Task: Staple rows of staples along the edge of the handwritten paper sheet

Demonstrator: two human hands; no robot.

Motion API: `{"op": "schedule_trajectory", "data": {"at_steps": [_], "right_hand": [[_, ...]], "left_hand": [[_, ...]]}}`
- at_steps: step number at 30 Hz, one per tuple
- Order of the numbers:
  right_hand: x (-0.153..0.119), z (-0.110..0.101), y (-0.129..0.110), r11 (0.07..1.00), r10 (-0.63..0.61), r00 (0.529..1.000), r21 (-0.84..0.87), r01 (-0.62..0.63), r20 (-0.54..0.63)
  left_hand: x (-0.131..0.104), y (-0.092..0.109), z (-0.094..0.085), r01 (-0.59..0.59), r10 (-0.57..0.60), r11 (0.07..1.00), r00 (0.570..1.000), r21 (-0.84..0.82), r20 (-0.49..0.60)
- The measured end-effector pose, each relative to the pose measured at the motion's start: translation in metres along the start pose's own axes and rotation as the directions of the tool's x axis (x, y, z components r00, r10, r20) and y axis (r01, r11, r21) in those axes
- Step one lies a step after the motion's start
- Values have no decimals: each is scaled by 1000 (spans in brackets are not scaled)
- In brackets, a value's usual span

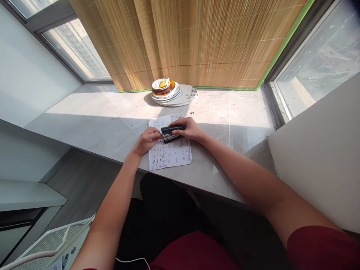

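Note:
A black stapler point(172, 130) is in my right hand point(189, 127), its upper and lower arms apart at the front. My right fingers and thumb wrap round the upper arm. At the stapler's front end is my left hand point(149, 139), with its fingers pressed together; what they pinch, if anything, is too small to make out. Beneath both hands lies a white sheet of paper point(170, 159) covered in handwriting, with a denser block of marks near its far edge. Part of the sheet is hidden by my hands and the stapler.
A stack of plates point(165, 96) stands on a larger oval plate point(187, 95) near the bamboo blind point(191, 45). Small dark pieces point(192, 112) lie beyond the paper. The ledge's front edge runs just before my lap, and a white wall point(317, 150) borders the right side.

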State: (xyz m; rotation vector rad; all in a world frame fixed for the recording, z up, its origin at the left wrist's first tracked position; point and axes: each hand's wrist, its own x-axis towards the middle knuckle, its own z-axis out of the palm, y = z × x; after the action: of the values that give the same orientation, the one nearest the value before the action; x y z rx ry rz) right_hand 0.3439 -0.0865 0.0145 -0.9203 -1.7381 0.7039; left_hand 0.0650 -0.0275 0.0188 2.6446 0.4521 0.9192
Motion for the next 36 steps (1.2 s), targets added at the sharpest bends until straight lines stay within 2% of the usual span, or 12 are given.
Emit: {"op": "schedule_trajectory", "data": {"at_steps": [8,12,15,20,25,27,29,31,33,35,36], "right_hand": [[0,1,1,1000,2,999,22,-2,32],[1,2,1,999,24,999,47,-25,33],[1,2,3,999,6,997,35,-9,76],[1,3,5,998,-58,994,4,58,96],[0,5,4,997,-77,992,-5,78,101],[0,3,4,999,-49,999,21,49,18],[-2,-1,7,998,23,989,58,-15,-145],[-3,-7,10,992,104,936,104,-73,-335],[-6,-17,13,987,154,862,111,-114,-483],[-9,-29,12,983,176,809,63,-170,-561],[-11,-35,11,978,184,798,27,-206,-574]], "left_hand": [[1,1,1,-7,6,1000,1000,30,22],[-2,-1,3,22,-20,999,998,36,-60],[-5,-4,6,46,-43,998,993,30,-108],[-7,-7,7,27,-25,997,1000,75,-18],[-6,-8,8,78,-76,992,997,95,-28],[-4,-8,8,119,-118,991,993,69,-18],[-2,-8,8,153,-154,987,988,57,19],[0,-9,7,165,-172,983,983,85,72],[0,-10,7,173,-185,978,978,117,99],[-1,-12,8,191,-203,974,975,125,90],[-2,-12,8,197,-208,972,975,125,81]]}}
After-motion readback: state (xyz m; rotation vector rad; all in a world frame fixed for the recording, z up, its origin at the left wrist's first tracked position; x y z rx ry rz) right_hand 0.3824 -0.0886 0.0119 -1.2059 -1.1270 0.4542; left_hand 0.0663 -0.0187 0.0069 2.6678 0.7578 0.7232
